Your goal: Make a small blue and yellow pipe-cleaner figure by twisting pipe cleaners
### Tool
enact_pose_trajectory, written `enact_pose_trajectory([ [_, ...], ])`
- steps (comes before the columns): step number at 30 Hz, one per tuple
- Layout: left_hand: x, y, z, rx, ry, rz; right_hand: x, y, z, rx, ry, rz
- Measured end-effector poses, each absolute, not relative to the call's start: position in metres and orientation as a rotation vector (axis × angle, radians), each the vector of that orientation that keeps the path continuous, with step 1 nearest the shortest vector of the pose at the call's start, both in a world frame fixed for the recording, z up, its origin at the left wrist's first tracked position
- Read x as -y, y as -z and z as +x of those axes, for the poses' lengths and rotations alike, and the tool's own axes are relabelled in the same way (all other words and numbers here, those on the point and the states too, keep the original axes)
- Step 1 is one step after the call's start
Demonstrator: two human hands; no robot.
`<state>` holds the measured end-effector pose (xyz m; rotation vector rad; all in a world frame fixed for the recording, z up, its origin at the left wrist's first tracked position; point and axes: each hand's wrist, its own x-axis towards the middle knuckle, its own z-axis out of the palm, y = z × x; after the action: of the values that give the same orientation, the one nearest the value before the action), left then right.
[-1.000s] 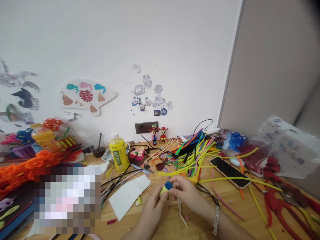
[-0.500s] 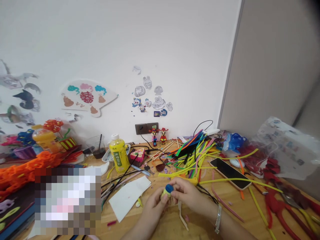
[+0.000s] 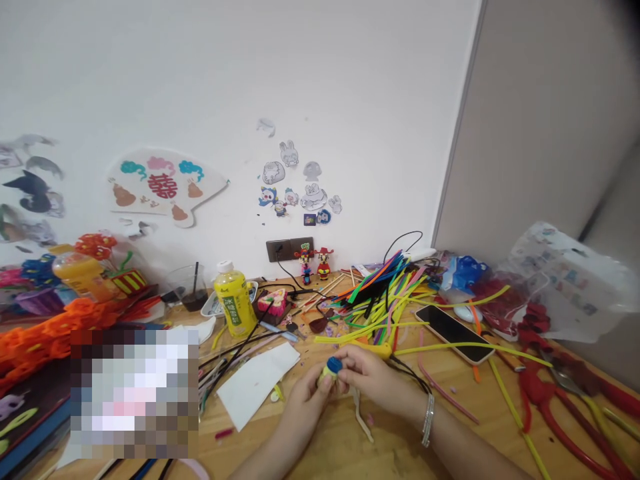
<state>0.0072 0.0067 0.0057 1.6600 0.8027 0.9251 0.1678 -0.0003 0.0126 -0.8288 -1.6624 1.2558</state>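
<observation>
A small rounded craft piece, blue on top and pale yellow below, is pinched between my two hands over the table. My left hand grips its lower yellow side with thumb and fingers. From the other side, the closed fingers of my right hand press against it; exactly what they pinch is partly hidden. A pale fuzzy strip hangs or lies just below my right hand. Behind that hand is a yellow tool with a dark cord, its kind hidden. White paper lies left of my left hand.
Colourful pipe cleaners are heaped behind my hands. A phone and red-handled pliers lie to the right. A yellow drink bottle stands at the back left, near a cup. Orange fuzzy flowers fill the left side.
The whole view has shifted slightly, so the table things appear a little higher and further left. Both hands keep hold of the blue and yellow piece, with little change in grip.
</observation>
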Motion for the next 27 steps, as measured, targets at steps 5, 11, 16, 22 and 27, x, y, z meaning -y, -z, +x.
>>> enact_pose_trajectory([
  [5, -0.0074, -0.0045, 0.0068, -0.827, -0.933, 1.657, 0.0014, -0.0113, 0.1631, 1.672, -1.209, -0.878],
  [11, -0.0083, -0.0027, 0.0058, -0.845, -0.903, 1.608, 0.0018, -0.0113, 0.1622, 1.732, -1.132, -0.948],
  [16, -0.0084, -0.0004, 0.0079, -0.835, -0.817, 1.499, 0.0014, -0.0129, 0.1674, 1.819, -1.123, -1.001],
  [22, -0.0094, -0.0003, 0.0089, -0.761, -0.750, 1.363, 0.0028, -0.0147, 0.1705, 1.855, -1.122, -1.031],
  [27, -0.0110, -0.0005, 0.0064, -0.735, -0.754, 1.345, 0.0074, -0.0187, 0.1689, 1.821, -1.229, -1.042],
])
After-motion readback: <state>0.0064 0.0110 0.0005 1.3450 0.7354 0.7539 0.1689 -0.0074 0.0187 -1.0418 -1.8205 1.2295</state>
